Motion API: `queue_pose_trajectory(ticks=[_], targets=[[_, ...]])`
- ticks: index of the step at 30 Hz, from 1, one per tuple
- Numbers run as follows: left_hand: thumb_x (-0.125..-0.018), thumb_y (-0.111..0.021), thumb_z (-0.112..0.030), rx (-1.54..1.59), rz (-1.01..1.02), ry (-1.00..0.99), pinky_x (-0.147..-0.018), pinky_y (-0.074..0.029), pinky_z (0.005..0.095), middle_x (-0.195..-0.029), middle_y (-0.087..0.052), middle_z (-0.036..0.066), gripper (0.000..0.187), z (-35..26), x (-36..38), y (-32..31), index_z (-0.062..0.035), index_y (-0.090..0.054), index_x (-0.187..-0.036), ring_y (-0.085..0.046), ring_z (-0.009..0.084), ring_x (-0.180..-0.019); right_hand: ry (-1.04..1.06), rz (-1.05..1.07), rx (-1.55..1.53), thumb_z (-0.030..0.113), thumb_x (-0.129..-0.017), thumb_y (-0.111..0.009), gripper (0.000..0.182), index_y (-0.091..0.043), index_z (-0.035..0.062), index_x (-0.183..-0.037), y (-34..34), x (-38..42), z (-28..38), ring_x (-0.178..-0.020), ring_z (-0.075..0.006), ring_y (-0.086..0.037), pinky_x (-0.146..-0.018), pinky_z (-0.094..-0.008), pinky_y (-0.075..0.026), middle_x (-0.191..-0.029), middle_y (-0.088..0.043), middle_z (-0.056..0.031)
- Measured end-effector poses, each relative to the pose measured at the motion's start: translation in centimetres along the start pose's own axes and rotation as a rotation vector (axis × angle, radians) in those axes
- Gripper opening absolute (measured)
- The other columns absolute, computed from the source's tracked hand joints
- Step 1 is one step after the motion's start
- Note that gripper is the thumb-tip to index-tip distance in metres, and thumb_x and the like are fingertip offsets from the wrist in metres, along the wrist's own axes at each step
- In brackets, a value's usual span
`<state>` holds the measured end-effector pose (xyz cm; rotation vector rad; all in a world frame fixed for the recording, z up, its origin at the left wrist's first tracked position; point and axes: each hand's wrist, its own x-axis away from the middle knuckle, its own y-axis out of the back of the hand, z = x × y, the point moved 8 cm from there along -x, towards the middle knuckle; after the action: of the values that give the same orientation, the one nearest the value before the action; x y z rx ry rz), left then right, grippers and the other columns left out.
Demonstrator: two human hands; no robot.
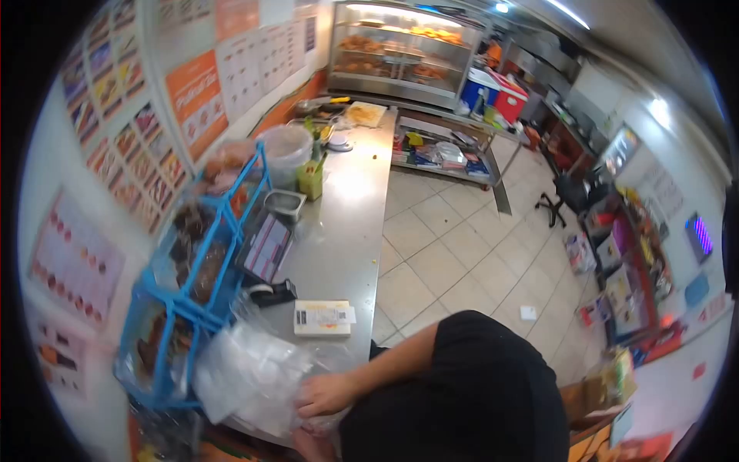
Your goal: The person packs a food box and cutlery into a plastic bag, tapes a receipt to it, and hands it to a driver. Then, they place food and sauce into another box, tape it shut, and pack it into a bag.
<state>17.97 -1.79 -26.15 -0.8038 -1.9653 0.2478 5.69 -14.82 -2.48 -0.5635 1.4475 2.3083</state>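
My right hand (329, 394) reaches from a black sleeve to the near end of the steel counter. Its fingers are bent and closed on the edge of a clear plastic bag (254, 373), which lies crumpled among other white, see-through plastic. Just below it, at the bottom edge, part of my left hand (312, 444) shows against the plastic. That hand is blurred and cut off, so its fingers cannot be made out. Beyond the plastic lies a pale yellow box (322, 318) with a printed label. A black tape dispenser (271, 293) stands beside the box.
Blue-framed racks (212, 266) with bagged goods line the wall side. A tablet (267, 248), a metal tray (285, 204), a green carton (311, 179) and a clear tub (285, 150) stand along the counter (350, 215). A lit food display case (400, 58) is at the far end.
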Motion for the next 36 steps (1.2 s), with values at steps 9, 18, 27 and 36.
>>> queue_pose_trajectory(ticks=[9, 18, 27, 36], targets=[[-0.098, -0.062, -0.027, -0.525, -0.149, -0.251, -0.041, -0.032, 0.0263, -0.076, -0.045, -0.003, 0.02, -1.8, -3.5, -0.7, -0.0191, -0.044, -0.105, -0.043, 0.0078, -0.056, -0.667, 0.569, -0.075, 0.017, -0.085, -0.069, 0.02, -0.077, 0.0015, -0.095, -5.8, 4.1, -2.2, -0.081, -0.0363, -0.076, -0.068, -0.0474, -0.06, -0.085, -0.076, -0.0187], [-0.093, -0.062, -0.012, -0.587, -0.222, -0.224, -0.053, -0.039, 0.025, -0.091, -0.051, 0.001, 0.041, -2.3, 7.6, -5.7, -0.0114, -0.042, -0.129, -0.047, 0.0076, -0.067, -0.771, -0.203, 0.125, 0.044, -0.093, -0.068, 0.064, -0.054, 0.0091, -0.146, 8.9, 6.6, -22.2, -0.14, -0.0425, -0.045, -0.117, -0.0528, -0.036, -0.15, -0.052, -0.021], [-0.098, -0.065, -0.021, -0.866, -0.444, -0.357, -0.082, -0.046, 0.0381, -0.103, -0.055, 0.014, 0.026, -2.4, 12.1, -6.0, -0.001, -0.055, -0.11, -0.056, 0.0234, -0.093, -0.833, 0.39, 0.422, 0.062, -0.081, -0.075, 0.102, -0.028, 0.0227, -0.163, -0.3, 11.9, -25.6, -0.151, -0.045, -0.031, -0.116, -0.0651, -0.03, -0.164, -0.03, -0.0249], [-0.107, -0.058, -0.031, -0.588, -0.425, -0.247, -0.071, -0.045, 0.0311, -0.096, -0.055, 0.005, 0.029, -3.9, 12.9, -8.6, -0.0025, -0.054, -0.109, -0.051, 0.0119, -0.083, -0.781, 0.305, 0.039, 0.026, -0.065, -0.087, 0.106, -0.033, 0.0116, -0.155, 8.8, 8.3, -29.8, -0.126, -0.0477, -0.054, -0.106, -0.0532, -0.048, -0.141, -0.048, -0.0275]])
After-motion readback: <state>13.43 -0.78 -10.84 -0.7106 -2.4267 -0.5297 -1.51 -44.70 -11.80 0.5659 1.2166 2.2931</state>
